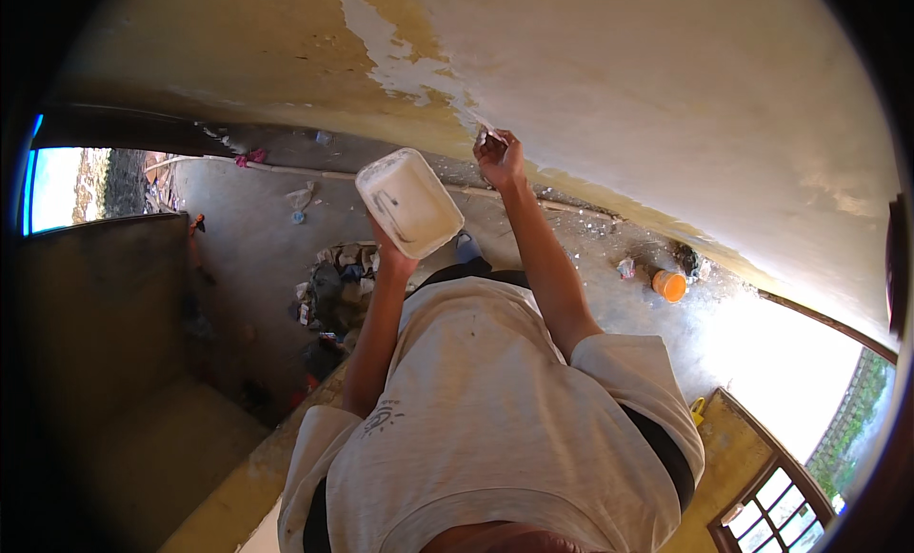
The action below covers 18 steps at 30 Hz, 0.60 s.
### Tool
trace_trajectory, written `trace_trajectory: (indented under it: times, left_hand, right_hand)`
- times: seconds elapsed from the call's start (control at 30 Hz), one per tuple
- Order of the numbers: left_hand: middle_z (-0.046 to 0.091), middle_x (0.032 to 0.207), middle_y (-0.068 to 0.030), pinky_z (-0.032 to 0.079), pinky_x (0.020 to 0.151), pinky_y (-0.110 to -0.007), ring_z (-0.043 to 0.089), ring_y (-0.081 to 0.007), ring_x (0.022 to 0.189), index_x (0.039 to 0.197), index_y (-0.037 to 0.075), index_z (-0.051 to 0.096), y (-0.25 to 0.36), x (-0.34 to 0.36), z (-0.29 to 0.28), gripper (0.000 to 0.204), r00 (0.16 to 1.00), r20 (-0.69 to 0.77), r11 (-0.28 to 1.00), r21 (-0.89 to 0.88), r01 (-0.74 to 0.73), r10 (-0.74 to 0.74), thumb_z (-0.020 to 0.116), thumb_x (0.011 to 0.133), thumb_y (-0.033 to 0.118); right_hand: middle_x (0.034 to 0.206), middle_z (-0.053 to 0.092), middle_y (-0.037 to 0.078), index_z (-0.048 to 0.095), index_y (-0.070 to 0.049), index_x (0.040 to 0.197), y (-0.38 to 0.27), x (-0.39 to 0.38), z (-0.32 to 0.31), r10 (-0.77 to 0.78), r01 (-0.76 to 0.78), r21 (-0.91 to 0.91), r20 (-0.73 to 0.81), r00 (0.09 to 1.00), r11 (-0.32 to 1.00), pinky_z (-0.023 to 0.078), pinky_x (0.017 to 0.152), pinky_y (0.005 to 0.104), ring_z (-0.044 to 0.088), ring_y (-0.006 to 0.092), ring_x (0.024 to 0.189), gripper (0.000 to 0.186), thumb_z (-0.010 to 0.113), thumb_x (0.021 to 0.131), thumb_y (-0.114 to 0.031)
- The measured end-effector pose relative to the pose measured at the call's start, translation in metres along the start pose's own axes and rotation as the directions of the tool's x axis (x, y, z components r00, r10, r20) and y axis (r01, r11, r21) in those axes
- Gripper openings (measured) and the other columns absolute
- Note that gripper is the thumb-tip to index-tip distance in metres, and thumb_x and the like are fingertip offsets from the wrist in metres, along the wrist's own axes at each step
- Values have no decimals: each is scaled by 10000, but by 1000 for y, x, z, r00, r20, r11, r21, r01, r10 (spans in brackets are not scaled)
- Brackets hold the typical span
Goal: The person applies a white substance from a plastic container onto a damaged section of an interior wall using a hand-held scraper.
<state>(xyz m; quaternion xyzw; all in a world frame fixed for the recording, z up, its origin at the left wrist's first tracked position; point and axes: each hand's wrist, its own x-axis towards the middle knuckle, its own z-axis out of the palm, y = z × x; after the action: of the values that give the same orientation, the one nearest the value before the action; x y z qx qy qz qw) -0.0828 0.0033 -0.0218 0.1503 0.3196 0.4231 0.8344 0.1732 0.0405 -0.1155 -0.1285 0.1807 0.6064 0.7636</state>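
Note:
My left hand (pixel 398 246) holds a cream rectangular plastic tub (pixel 409 201), tilted, with pale residue and dark streaks inside. My right hand (pixel 500 161) is raised beside the wall (pixel 666 96), fingers closed on a small white-coated tool (pixel 488 128), perhaps a scraper. The tool is at a pale, irregular patch (pixel 400 63) on the peeling yellow paint; whether it touches the wall I cannot tell. My blue-grey footwear (pixel 466 248) shows below the tub.
A pile of rubble and dark bags (pixel 328 286) lies below left. An orange bucket (pixel 670 286) stands right. A long pale pipe or pole (pixel 324 173) runs along the wall's foot, among scattered bits. A bright doorway (pixel 781 353) is at right, a dim partition (pixel 114 315) at left.

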Motion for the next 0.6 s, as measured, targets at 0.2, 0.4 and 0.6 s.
trace_trajectory:
  times: [0.2,0.4,0.6]
  left_hand:
    - [514,1365,-30,434,1032,-485,510,-256,1243,1412,180,413,3,-3,0,628,996,84,1000,-12,-5,6,420,948,603]
    - [533,1347,-21,442,1025,-489,528,-255,1223,1395,185,437,-4,-5,21,579,987,147,997,-27,68,-63,447,954,560]
    - [558,1312,-28,464,1007,-453,551,-241,1191,1368,159,465,2,-1,43,553,967,193,981,-62,182,-167,444,963,536]
  right_hand:
    - [834,624,145,590,31,880,-62,-38,31,-165,138,194,134,977,971,521,696,333,594,234,752,189,446,891,-91]
    - [845,584,129,582,47,889,-104,-157,49,-296,204,322,271,916,924,493,705,320,545,212,748,158,473,897,-68]
    - [856,554,90,545,31,980,-108,-215,44,-454,399,257,211,865,880,482,684,279,524,160,731,159,489,908,-100]
